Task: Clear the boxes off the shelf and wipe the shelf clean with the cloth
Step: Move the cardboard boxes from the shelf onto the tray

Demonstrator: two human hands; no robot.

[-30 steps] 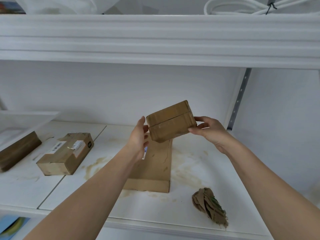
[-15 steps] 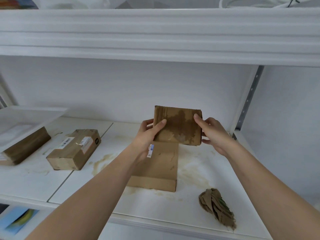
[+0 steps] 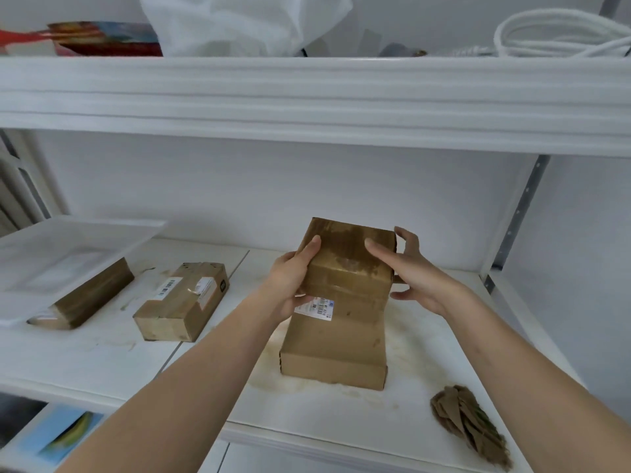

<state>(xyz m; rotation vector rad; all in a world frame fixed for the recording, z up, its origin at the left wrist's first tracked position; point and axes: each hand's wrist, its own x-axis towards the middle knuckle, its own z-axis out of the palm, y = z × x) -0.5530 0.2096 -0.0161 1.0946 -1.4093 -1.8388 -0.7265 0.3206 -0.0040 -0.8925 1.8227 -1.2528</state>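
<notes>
Small box held over the stained shelf (image 3: pixel 423 339)

Left hand (image 3: pixel 290 281) and right hand (image 3: pixel 415 278) grip the small box (image 3: pixel 348 264) above a larger box (image 3: pixel 336 346).

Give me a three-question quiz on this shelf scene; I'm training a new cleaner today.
1. True or false: both hands hold the small box.
2. What does the small box sit above? A) the long box B) the labelled box C) the cloth
3. Fill in: the shelf around the long box shows brown ____.

Key: 1. True: the left hand and right hand grip its sides. 2. A. 3. stains.
</notes>
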